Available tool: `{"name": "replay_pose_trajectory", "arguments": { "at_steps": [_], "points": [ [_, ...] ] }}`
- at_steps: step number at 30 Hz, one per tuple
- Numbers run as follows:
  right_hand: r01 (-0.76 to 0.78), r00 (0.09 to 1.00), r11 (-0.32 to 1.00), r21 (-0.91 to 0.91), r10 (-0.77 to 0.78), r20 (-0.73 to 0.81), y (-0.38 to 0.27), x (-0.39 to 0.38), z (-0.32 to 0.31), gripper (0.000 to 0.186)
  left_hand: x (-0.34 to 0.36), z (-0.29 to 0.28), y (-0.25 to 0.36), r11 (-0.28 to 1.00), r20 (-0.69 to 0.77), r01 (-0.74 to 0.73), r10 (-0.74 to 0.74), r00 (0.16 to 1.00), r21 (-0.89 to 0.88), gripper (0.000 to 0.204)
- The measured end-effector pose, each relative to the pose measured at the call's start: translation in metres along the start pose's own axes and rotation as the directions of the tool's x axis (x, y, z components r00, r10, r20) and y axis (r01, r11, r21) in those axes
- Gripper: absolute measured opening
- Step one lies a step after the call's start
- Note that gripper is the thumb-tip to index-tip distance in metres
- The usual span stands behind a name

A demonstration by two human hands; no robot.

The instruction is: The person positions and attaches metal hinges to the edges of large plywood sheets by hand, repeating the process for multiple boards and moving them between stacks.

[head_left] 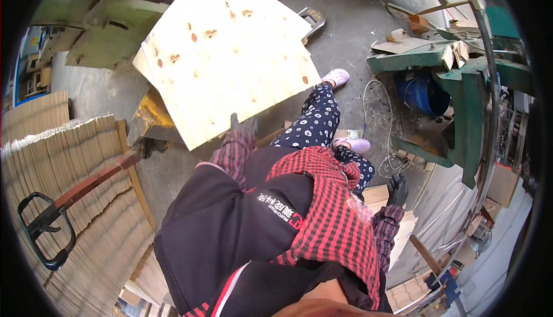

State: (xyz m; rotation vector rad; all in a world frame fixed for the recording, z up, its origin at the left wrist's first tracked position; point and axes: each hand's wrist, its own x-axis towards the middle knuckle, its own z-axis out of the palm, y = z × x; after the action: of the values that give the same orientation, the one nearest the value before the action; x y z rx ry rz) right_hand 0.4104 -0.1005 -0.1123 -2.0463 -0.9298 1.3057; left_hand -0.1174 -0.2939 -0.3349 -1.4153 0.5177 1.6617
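Resting One Gloved Hand at the Plywood's Edge

At 10 o'clock, close to the middle of the view, the person's left hand (244, 125), in a dark glove, is at the near edge of the pale plywood sheets (247, 69), one finger lying over the top face. Whether it grips them cannot be told, as the rest of the hand is partly hidden. The sheets lie fanned out at 11 o'clock, their corners out of line, the uppermost marked with brown knots.

The right hand (397, 190), gloved too, hangs at 4 o'clock with its fingers extended and loosely parted, holding nothing that shows. Just beside it are pale boards (375, 195).

Tall stacks of thin sheets (75, 202) fill 8 to 9 o'clock, and a red lever (95, 181) with a black loop handle (47, 230) reaches across in front of them. A yellow-painted metal part (154, 111) shows at 9 to 10 o'clock, beside the fanned plywood.

At 2 o'clock a blue drum (423, 93) sits beneath a green metal frame (469, 124), and a thin pale cable (365, 99) loops over the grey floor (360, 52) near it.
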Motion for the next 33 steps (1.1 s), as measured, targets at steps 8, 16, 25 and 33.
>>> {"name": "replay_pose_trajectory", "arguments": {
  "at_steps": [8,16,25,33],
  "points": [
    [0.19,0.946,0.978,0.09,-0.207,0.251,-0.055,0.012,0.08,0.05,-0.179,0.081,-0.025,0.754,0.536,-0.486,0.213,0.817,0.442,0.034],
    [0.292,0.844,0.943,0.158,-0.332,0.422,-0.072,-0.008,0.118,0.046,-0.348,0.219,-0.013,0.731,0.872,-0.494,-0.299,0.388,0.471,0.048],
    [0.182,0.917,0.961,0.21,-0.243,0.316,-0.021,-0.009,0.076,0.05,-0.365,0.29,0.009,0.654,0.869,-0.577,-0.313,0.383,0.49,0.057],
    [0.611,0.758,0.772,-0.177,-0.505,0.414,-0.082,-0.006,0.143,0.055,-0.36,0.224,-0.031,0.666,0.803,-0.503,-0.256,0.539,0.55,0.057]
  ]
}}
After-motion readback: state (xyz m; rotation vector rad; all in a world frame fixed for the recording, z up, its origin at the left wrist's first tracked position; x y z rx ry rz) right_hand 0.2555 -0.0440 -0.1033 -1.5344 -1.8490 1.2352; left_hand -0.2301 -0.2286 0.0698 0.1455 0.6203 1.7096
